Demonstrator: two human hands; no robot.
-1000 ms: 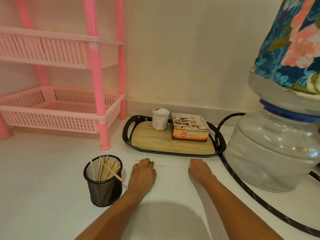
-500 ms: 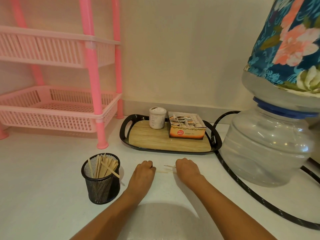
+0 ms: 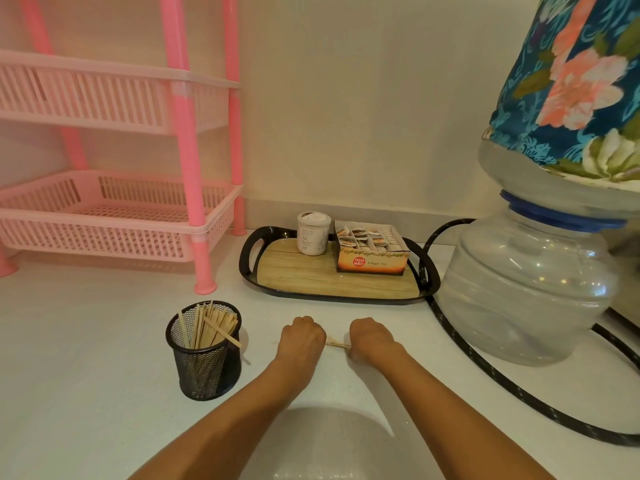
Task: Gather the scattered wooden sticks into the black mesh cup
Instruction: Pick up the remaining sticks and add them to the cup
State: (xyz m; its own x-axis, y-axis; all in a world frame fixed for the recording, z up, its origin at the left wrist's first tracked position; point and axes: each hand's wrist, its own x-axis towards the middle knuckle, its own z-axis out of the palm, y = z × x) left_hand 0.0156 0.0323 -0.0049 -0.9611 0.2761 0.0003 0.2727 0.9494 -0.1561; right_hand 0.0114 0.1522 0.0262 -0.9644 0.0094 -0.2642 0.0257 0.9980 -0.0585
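Left of both hands, the black mesh cup already held most wooden sticks, so the gathering looked nearly done. The left hand and right hand were fisted, knuckles up, pinching the last few sticks between them. Half a second earlier, the fists sat farther apart.

Black metal mesh cup; pale wooden sticks; glossy plastic tray.
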